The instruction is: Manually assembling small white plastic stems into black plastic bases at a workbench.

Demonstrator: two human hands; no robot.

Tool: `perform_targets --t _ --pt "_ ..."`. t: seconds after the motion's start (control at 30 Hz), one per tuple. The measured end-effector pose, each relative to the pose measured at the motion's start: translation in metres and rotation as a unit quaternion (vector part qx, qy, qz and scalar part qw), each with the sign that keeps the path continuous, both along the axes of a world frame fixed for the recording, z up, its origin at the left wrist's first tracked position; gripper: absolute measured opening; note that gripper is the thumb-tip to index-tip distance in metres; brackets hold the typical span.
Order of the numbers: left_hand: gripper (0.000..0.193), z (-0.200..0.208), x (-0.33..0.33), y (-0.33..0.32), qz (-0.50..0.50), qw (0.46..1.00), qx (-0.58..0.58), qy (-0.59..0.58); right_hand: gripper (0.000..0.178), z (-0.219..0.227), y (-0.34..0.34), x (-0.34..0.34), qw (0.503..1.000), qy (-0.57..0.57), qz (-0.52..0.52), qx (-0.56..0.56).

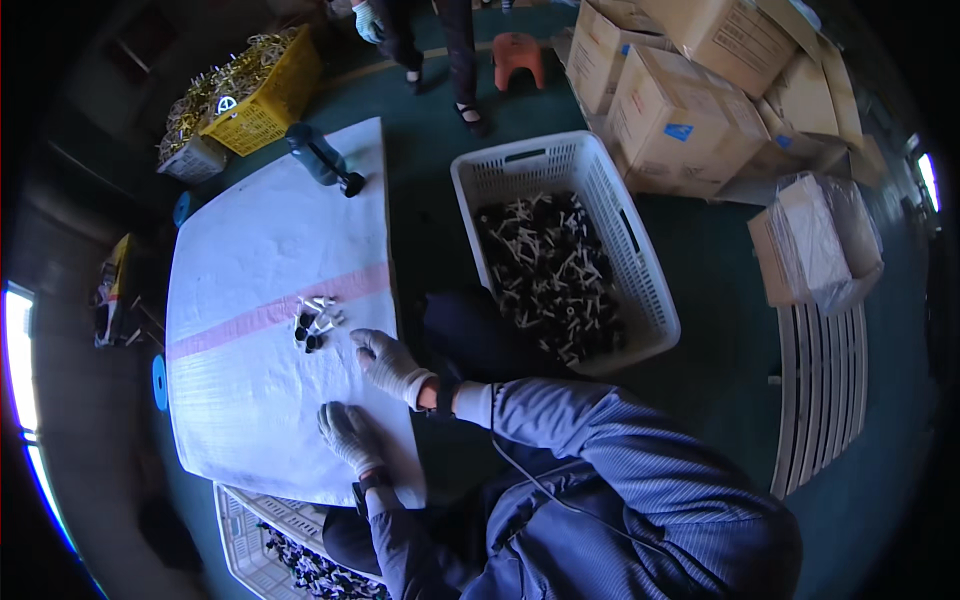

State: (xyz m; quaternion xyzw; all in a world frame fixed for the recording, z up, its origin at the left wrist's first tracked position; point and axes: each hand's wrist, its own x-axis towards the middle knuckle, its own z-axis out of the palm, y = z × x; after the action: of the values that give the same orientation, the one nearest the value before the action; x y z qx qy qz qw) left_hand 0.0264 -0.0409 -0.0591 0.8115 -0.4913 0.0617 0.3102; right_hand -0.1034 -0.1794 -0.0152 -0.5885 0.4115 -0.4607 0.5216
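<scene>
A white-covered table (260, 400) with a pink stripe across it lies before me. On it, by the stripe, is a small pile of pale tube-like pieces (320, 318) and black round caps (303, 335). My right hand (390, 367), in a light knitted glove, hovers at the table's right side close to the pile. Its fingers are slightly curved and parted, and nothing plainly shows in them. My left hand (348, 436), gloved too, rests on the sheet nearer to me with its fingers spread and nothing in it. A dark bottle-like object (318, 155) lies at the table's far end.
Right of the table stands a white crate (655, 290) full of black and pale pieces. Another white crate (238, 545), holding small dark parts, sits below the table's near edge. Cardboard boxes (680, 120), a yellow crate (255, 118), a red stool (517, 60) and a standing person (455, 50) are farther off.
</scene>
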Motion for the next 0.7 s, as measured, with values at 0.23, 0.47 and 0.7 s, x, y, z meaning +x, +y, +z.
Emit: perform_targets --t 0.23,0.47,0.7 --pt "0.028 -0.011 0.025 0.022 0.022 1.000 0.000 -0.012 0.022 0.093 0.005 -0.144 0.982 -0.024 0.030 -0.184" --pt "0.030 -0.012 0.004 0.012 0.007 1.000 -0.001 -0.004 0.022 -0.048 -0.003 -0.323 0.949 0.277 -0.114 -0.100" --pt "0.039 -0.032 0.019 0.029 0.021 0.991 -0.071 0.113 0.026 -0.118 0.042 -0.372 0.867 0.492 0.024 0.079"
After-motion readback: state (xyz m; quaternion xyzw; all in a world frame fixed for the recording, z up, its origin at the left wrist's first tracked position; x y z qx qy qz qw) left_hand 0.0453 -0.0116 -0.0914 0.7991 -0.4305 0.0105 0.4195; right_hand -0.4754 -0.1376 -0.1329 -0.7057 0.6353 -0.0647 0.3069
